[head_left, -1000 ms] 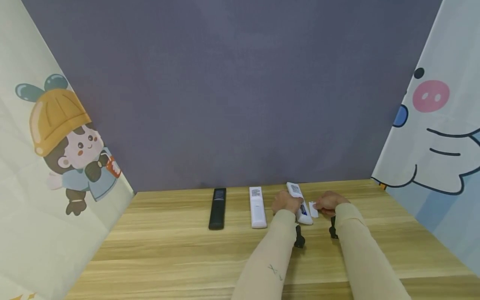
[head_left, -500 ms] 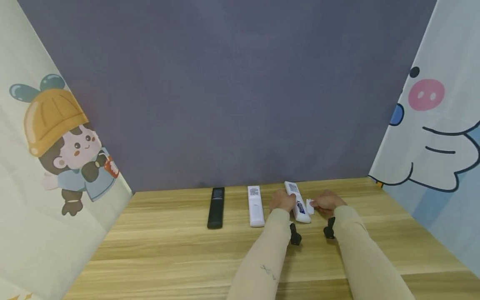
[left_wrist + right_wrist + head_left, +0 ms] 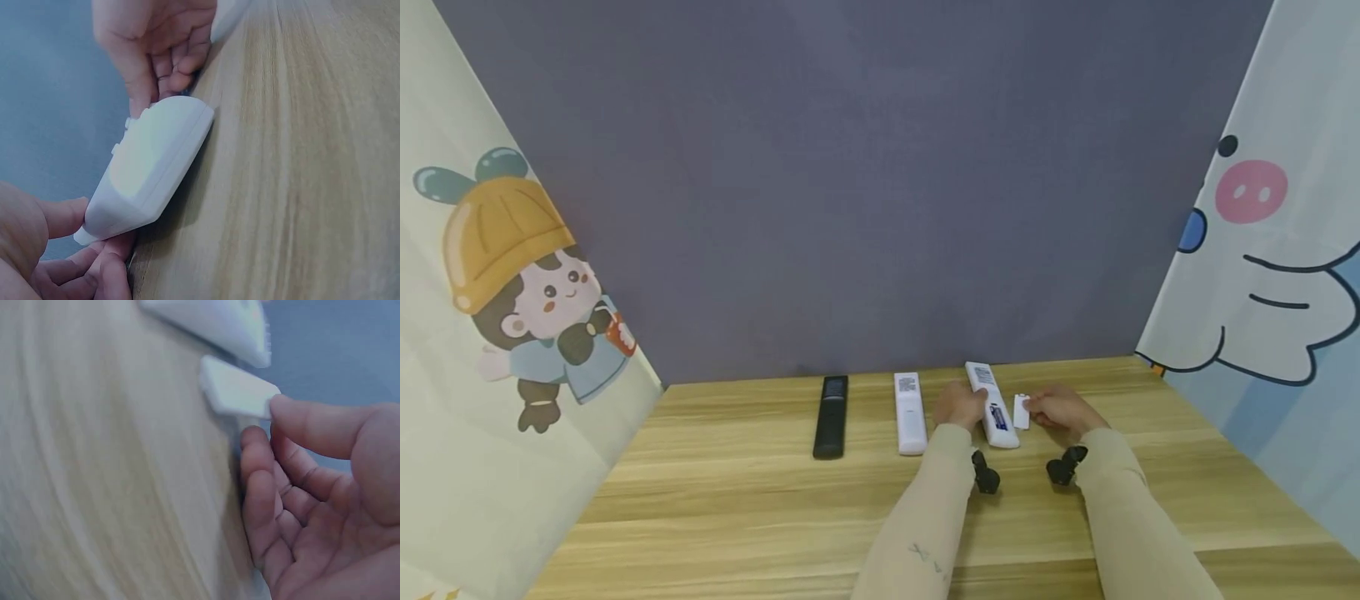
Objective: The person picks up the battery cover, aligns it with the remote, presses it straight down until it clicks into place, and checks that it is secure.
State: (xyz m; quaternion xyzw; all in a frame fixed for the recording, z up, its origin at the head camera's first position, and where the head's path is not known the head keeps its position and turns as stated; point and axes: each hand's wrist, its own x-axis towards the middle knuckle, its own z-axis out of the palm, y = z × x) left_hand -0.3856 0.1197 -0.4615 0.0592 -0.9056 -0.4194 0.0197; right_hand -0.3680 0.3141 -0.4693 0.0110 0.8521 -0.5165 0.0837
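Observation:
In the head view, my left hand [image 3: 958, 406] grips the left side of a white remote control [image 3: 1004, 437], which lies back up with its battery compartment uncovered and blue batteries [image 3: 998, 417] showing. The left wrist view has the thumb [image 3: 65, 217] on one edge of the remote [image 3: 150, 156] and fingers below it. Just to the right, my right hand [image 3: 1062, 408] pinches a small white battery cover [image 3: 1021, 413] by its edge. Seen from the right wrist, the thumb [image 3: 312, 422] lies at one end of the cover [image 3: 240, 390], held apart from the remote.
A second white remote [image 3: 912, 425] lies back up to the left, its cover on. Further left is a black remote [image 3: 831, 425]. All are on a wooden table [image 3: 737, 500] with a grey panel [image 3: 880, 208] behind. Black wrist devices [image 3: 987, 475] hang under both sleeves.
My left hand has shifted left along the remote, uncovering more of the batteries. The right hand has drawn back slightly, and more of the battery cover shows beyond its fingers.

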